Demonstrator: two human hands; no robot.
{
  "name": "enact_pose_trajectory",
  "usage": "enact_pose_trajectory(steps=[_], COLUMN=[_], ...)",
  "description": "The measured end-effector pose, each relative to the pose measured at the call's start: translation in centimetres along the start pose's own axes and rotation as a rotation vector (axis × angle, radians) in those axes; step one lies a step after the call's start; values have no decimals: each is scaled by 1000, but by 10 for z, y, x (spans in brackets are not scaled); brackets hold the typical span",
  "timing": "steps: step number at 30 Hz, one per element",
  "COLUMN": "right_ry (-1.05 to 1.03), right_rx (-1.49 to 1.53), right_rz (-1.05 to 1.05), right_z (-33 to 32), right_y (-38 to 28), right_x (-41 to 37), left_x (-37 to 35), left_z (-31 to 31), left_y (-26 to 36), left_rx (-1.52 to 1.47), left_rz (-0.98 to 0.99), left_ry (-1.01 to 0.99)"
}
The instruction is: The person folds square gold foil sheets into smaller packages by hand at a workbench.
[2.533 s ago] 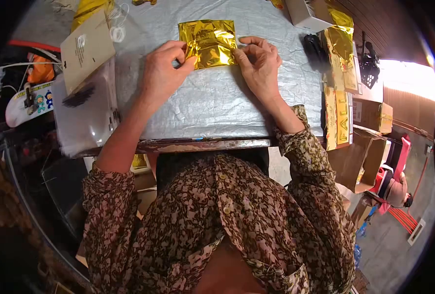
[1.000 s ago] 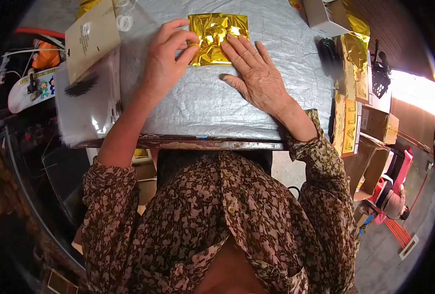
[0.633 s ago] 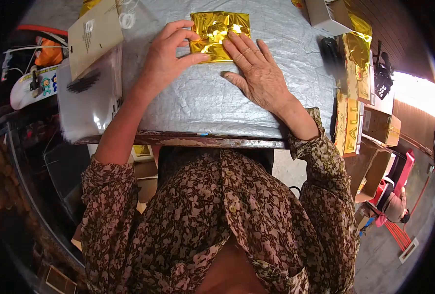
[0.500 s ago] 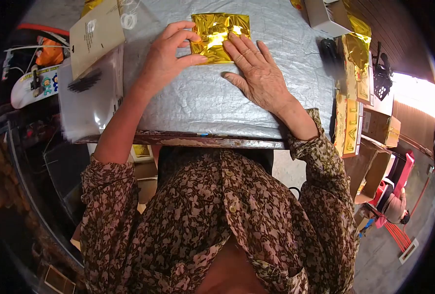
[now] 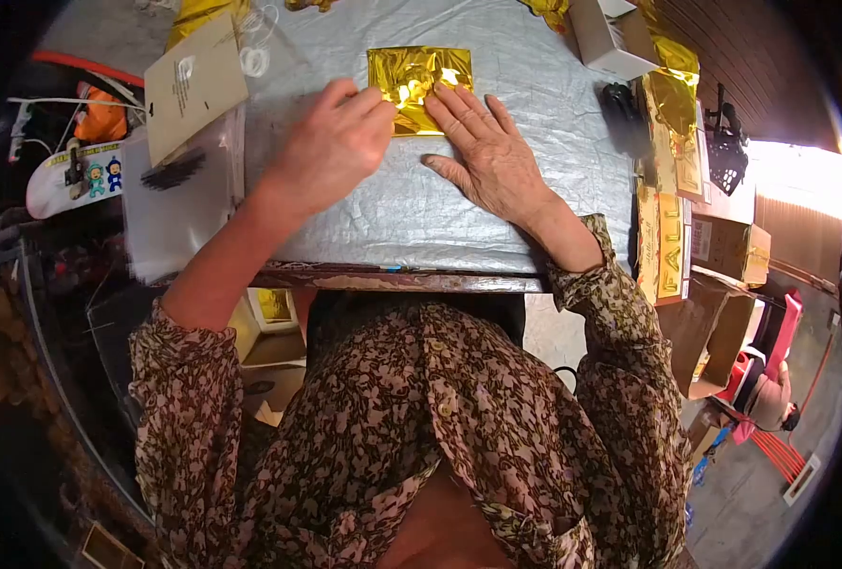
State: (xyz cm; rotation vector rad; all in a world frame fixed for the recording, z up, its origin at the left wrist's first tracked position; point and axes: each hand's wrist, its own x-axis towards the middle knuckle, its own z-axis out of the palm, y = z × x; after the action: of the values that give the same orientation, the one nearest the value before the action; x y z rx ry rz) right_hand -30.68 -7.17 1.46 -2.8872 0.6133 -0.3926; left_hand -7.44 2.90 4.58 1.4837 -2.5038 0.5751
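A square of shiny gold foil point(image 5: 419, 64) lies flat on the silver-grey covered table point(image 5: 364, 223). My right hand point(image 5: 492, 161) rests palm down on its right part, fingers stretched out and thumb spread to the side on the cover. At the foil's left edge is my left hand point(image 5: 340, 142), slightly blurred, with its fingers curled in. Its fingertips are turned away from me, so I cannot see whether they pinch the foil.
On the left, a beige printed card point(image 5: 193, 90) lies over clear plastic bags point(image 5: 184, 218). A white open box point(image 5: 611, 38), a black object point(image 5: 620, 104) and gold-printed cartons point(image 5: 669, 247) are on the right. A person point(image 5: 772, 398) is in the far right background.
My left hand has gone from spread fingers at the foil's edge to curled ones, turning knuckles up. My right hand stays flat on the foil. The whole view has shifted slightly.
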Motion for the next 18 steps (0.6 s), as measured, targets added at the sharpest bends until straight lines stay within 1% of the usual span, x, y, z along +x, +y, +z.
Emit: enact_pose_trajectory(steps=[1,2,4,5,7,8,10,11,13,14,15,16,17,18], right_ry=[4,16,35,76,124,131,137,158,180,117,45,80,80,41], right_rx=[-5,5,11,33,50,84,117,173,227,596,959,1005,999,1127], right_rz=[-1,4,15,17,21,9,-9,18,30,201,373,347,336,364], right_z=[0,0,-1,-1,-2,-2,-9,-20,-32,-36,-40,-48,-51,-54], right_y=[-1,-1,-1,-1,3,7,6,2,-4,-7,-9,-13,-13,-10], right_x=[0,1,3,5,9,11,12,14,19,21,22,25,26,28], left_x=[0,0,0,-2,-4,-1,2,0,-8,-10,-11,-13,-13,-11], left_z=[3,3,1,2,5,3,-5,-7,-11,-12,-13,-14,-10,-3], left_y=[1,0,-1,-4,-12,-14,-18,-21,-30,-33,-36,-38,-39,-38], left_rx=[75,81,-23,-19,-287,-283,-469,-464,-1027,-1019,-1281,-1545,-1539,-1779], left_rz=[15,17,-3,4,-129,-122,-233,-236,-480,-486,-618,-748,-747,-860], left_ry=[-22,-17,-83,-79,148,153,235,237,140,149,145,138,150,248])
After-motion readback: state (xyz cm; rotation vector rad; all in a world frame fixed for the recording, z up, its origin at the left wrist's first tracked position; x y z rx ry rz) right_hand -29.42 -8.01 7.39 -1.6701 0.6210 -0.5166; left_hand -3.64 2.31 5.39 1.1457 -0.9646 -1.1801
